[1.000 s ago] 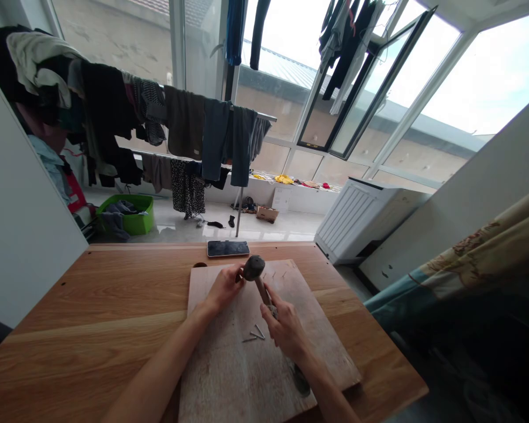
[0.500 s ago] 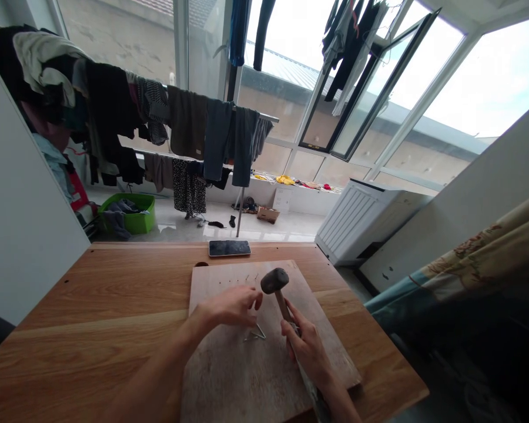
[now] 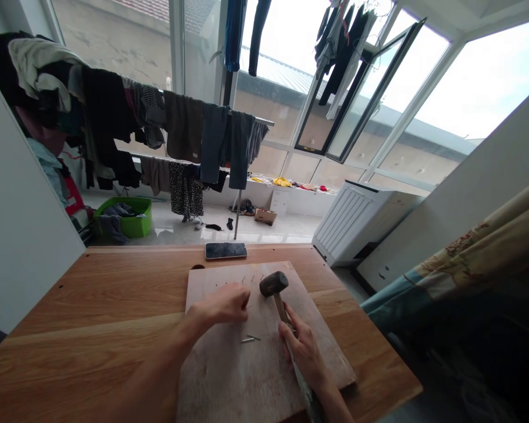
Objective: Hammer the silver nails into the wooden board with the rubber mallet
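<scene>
My right hand is wrapped round the handle of a hammer; its dark head is raised over the right half of a pale wooden board. My left hand is closed above the board, fingers pinched together. A thin nail seems to poke out at its fingertips, mostly hidden by them. Two loose nails lie on the board below that hand. Toward the far edge a row of nails stands in the wood, some driven lower than others.
The board rests on a wooden table. Beyond it, a phone lies near the table's far edge. Past the table are a drying rack with clothes, a green basin and a white ribbed cabinet. A curtain hangs at right.
My left hand has closed and lifted slightly away from the loose nails, which are fewer now and lie differently. The hammer stays in my right hand, nearly still. The view has shifted slightly.
</scene>
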Available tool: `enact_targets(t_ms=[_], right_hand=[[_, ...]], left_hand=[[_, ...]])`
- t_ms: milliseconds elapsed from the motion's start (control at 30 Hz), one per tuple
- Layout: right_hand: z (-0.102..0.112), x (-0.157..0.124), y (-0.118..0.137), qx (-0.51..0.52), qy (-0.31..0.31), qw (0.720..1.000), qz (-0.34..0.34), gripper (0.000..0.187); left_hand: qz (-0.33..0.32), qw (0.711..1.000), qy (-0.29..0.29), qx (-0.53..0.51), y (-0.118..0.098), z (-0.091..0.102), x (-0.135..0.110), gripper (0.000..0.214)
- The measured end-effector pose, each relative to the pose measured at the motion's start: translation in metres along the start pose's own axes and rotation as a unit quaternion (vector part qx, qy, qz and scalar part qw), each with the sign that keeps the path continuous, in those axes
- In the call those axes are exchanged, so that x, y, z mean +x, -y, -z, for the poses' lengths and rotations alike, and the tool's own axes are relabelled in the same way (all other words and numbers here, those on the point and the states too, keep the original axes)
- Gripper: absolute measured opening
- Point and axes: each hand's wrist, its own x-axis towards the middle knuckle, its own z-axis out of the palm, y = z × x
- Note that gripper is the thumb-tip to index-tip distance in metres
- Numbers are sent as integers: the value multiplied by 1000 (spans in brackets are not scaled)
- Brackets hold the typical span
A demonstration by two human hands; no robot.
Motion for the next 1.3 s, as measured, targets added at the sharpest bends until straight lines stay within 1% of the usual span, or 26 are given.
enact_targets(t_ms=[67, 167, 233, 300, 400, 467, 533, 633, 700, 767, 900, 1000, 1067, 1167, 1300], right_hand=[[0, 0, 1, 1, -2, 1000, -2, 72], [-1, -1, 2, 3, -5, 1000, -8, 74], [-1, -1, 3, 4, -6, 1000, -14, 75], [-1, -2, 4, 7, -6, 1000, -17, 74], [-1, -2, 4, 11, -3, 1000, -19, 73], [-1, -2, 4, 12, -4, 1000, -19, 73], [-1, -1, 3, 13, -4, 1000, -18, 73], [-1, -1, 2, 17, -2, 1000, -17, 74], [0, -1, 1, 16, 2, 1000, -14, 73], [0, -1, 2, 12, 4, 1000, -11, 73], [-5, -1, 12, 17, 5, 1000, -8, 75], [-14, 2, 26, 15, 16, 1000, 13, 71], [-21, 6, 36, -2, 25, 999, 32, 67], [-31, 13, 48, -60, 36, 996, 58, 61], [-41, 19, 58, -150, 15, 980, 127, 55]], left_hand=[[26, 999, -38, -28, 16, 5, -1, 11], [46, 992, -98, -64, 39, 6, 0, 20], [53, 989, -125, -66, 50, 5, 2, 21], [62, 987, -142, -46, 55, 3, 4, 19], [71, 985, -157, -6, 54, 3, 4, 19], [66, 984, -163, 11, 52, 3, 4, 18], [53, 983, -175, 8, 50, 1, 5, 18], [21, 975, -213, -61, 51, -6, 9, 16], [2, 963, -237, -126, 55, -12, 12, 13], [-3, 952, -256, -170, 60, -19, 16, 10], [-4, 939, -273, -207, 68, -27, 20, 11], [-5, 936, -277, -217, 70, -29, 21, 15], [-1, 935, -280, -218, 71, -29, 21, 18], [4, 935, -278, -219, 69, -28, 19, 19], [0, 933, -280, -228, 65, -25, 16, 19]])
